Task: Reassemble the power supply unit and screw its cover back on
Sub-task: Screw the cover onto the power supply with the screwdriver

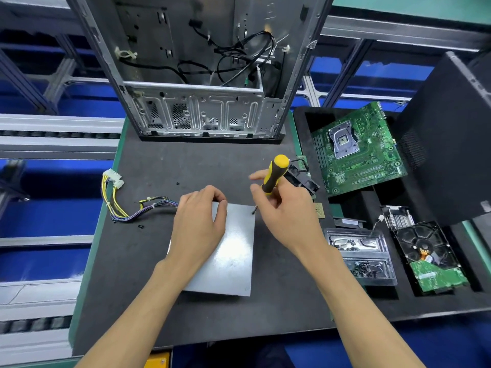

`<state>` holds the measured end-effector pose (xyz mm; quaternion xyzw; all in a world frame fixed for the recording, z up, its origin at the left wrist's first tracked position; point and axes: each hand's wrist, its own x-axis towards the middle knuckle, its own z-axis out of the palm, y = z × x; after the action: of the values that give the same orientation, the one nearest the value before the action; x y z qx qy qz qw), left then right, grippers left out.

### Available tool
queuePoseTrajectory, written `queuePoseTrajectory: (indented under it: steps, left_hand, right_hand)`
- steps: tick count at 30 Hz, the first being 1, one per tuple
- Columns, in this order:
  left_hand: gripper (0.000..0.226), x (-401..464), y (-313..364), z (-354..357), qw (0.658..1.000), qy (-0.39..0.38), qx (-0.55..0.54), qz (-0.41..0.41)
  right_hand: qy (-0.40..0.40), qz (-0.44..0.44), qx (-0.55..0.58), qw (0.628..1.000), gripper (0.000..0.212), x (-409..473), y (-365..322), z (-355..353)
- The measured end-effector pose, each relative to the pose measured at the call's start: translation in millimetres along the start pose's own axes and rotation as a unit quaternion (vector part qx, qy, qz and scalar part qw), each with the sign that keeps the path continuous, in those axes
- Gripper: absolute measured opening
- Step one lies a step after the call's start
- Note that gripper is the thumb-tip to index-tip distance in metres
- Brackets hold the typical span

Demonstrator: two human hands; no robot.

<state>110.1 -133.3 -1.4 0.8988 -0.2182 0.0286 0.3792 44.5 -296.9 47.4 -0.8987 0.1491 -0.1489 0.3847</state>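
Power supply unit (228, 251) sits mid tabletop (148, 160), near you, grey cover (233, 235) up, its wire harness (119, 205) trailing off to the left. Your right hand (287, 216) is closed around the yellow-black screwdriver (275, 175), tip down at the cover's far right corner. Your left hand (202, 221) rests curled on the far left part of the cover, pressing it; can't tell if the fingers pinch anything.

Step looks like driving the far right corner screw. Keep the shaft upright over the hole, push down before turning, and keep the left hand's weight on so the cover doesn't shift. Go snug, not hard.

Two loose screws (140, 227) lie on the tabletop left of the unit, likely for the other corners. More sit in the clear tray (358, 256) on the right.
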Motion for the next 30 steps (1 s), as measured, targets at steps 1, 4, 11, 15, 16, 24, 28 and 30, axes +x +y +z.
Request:
queuePoseTrajectory:
  steps: [1, 4, 11, 15, 16, 24, 28, 30]
  left_hand:
    - [0.010, 0, 0, 0, 1.000, 0.001, -0.001, 0.000]
    - [0.009, 0, 2, -1, 1.000, -0.001, -0.013, 0.001]
    - [0.007, 0, 3, -2, 1.000, 0.005, -0.010, -0.001]
    - [0.007, 1, 3, -1, 1.000, 0.008, -0.012, 0.006]
    - [0.007, 1, 3, -1, 1.000, 0.008, -0.012, 0.006]
    - [0.007, 0, 5, -3, 1.000, 0.004, -0.017, 0.002]
    - [0.008, -1, 3, -4, 0.999, 0.006, -0.032, 0.010]
    - [0.008, -2, 3, -5, 0.999, 0.008, -0.031, 0.014]
  right_hand:
    - [-0.016, 0.008, 0.031, 0.999, 0.016, 0, 1, 0]
    - [-0.044, 0.029, 0.096, 0.994, 0.026, -3, -1, 1]
    - [-0.100, 0.008, 0.103, 0.990, 0.030, -4, -2, -8]
    - [-0.062, -0.060, 0.029, 0.996, 0.029, 1, -4, -10]
    - [-0.056, -0.073, 0.016, 0.996, 0.025, 2, -5, -9]
    - [-0.036, -0.089, 0.007, 0.995, 0.024, -5, -3, 0]
    - [0.018, -0.054, 0.049, 0.997, 0.028, -13, 2, 0]
    - [0.032, -0.039, 0.065, 0.997, 0.025, -14, -1, -3]
